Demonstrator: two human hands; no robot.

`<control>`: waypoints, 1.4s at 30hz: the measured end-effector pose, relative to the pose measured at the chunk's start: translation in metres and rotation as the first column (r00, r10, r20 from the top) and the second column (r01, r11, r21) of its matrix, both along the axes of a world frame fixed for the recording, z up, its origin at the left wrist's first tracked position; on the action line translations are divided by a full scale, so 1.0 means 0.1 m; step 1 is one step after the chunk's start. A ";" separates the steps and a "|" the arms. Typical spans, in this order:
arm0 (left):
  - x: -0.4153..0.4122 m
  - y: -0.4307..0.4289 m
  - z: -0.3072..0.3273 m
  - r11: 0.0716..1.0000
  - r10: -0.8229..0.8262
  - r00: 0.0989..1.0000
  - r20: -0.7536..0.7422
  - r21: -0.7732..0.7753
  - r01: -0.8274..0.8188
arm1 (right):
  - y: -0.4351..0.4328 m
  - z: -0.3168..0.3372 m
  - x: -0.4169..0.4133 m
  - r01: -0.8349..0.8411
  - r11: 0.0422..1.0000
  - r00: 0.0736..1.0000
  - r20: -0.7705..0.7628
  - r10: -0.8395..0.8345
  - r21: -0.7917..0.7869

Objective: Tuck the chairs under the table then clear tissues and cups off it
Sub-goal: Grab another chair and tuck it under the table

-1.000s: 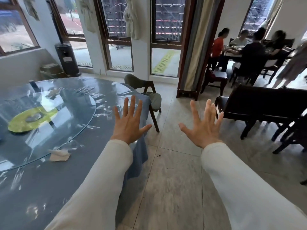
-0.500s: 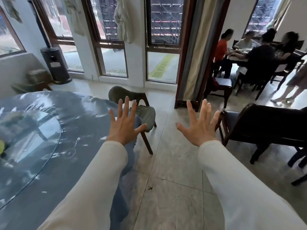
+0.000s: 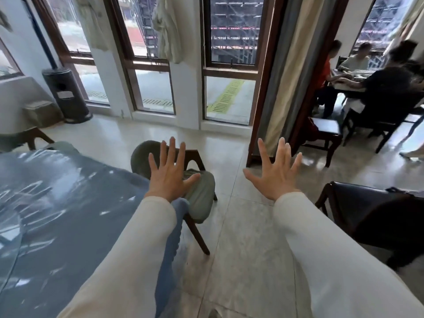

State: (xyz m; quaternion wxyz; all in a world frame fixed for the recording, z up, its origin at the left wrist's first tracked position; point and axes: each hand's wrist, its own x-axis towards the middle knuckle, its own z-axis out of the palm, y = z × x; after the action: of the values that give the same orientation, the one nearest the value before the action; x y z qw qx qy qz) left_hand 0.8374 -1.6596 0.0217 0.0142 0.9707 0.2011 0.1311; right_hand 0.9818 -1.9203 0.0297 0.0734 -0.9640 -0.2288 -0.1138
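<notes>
A round table (image 3: 57, 203) with a blue cloth under shiny plastic fills the left of the view. A green-cushioned chair (image 3: 202, 193) with dark wooden legs stands at its edge, seat sticking out into the room. My left hand (image 3: 169, 175) is held out with fingers spread, in front of the chair's back and seat. My right hand (image 3: 275, 173) is also spread wide, over the bare floor to the right of the chair. Neither hand holds anything. No tissues or cups show on the visible part of the table.
A dark chair (image 3: 371, 216) stands close on the right. Behind it, people sit around another table (image 3: 348, 86). A curtain on a wooden post (image 3: 266, 88) divides the rooms. A black cylindrical heater (image 3: 66, 95) stands by the windows. Tiled floor (image 3: 241, 249) lies ahead.
The view has swung right and forward: the table has slid left, its glass turntable and tissue have left the view, and the green chair is nearer. Both hands stay spread.
</notes>
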 end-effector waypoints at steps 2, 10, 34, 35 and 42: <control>0.53 0.28 -0.01 1.000 0.008 1.000 0.005 -0.015 -0.008 | 0.26 -0.01 0.51 0.000 1.000 1.000 -0.017 0.000 -0.006; 2.25 1.20 -0.10 0.998 0.052 0.998 -0.036 -0.029 -0.053 | 1.18 -0.02 2.29 -0.020 0.999 0.999 -0.046 0.019 -0.037; 5.78 3.21 -1.41 0.684 0.601 0.732 -0.320 -0.267 -0.679 | 4.92 -0.92 6.75 -0.607 0.791 0.787 -0.205 0.582 -0.084; 5.85 3.30 -1.45 0.664 0.616 0.716 -0.330 -0.272 -0.696 | 5.06 -0.96 6.81 -0.623 0.777 0.773 -0.218 0.596 -0.087; 6.47 4.26 -1.61 0.477 0.753 0.576 -0.317 -0.339 -0.811 | 6.57 -1.01 7.36 -0.790 0.606 0.610 -0.229 0.759 -0.095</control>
State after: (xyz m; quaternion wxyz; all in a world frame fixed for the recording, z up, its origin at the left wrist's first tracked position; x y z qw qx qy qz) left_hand 1.4840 -1.2339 -0.1392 0.1638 0.7452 0.6463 0.0121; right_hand 1.7177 -1.2630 -0.0712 0.0438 -0.7772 -0.6269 0.0315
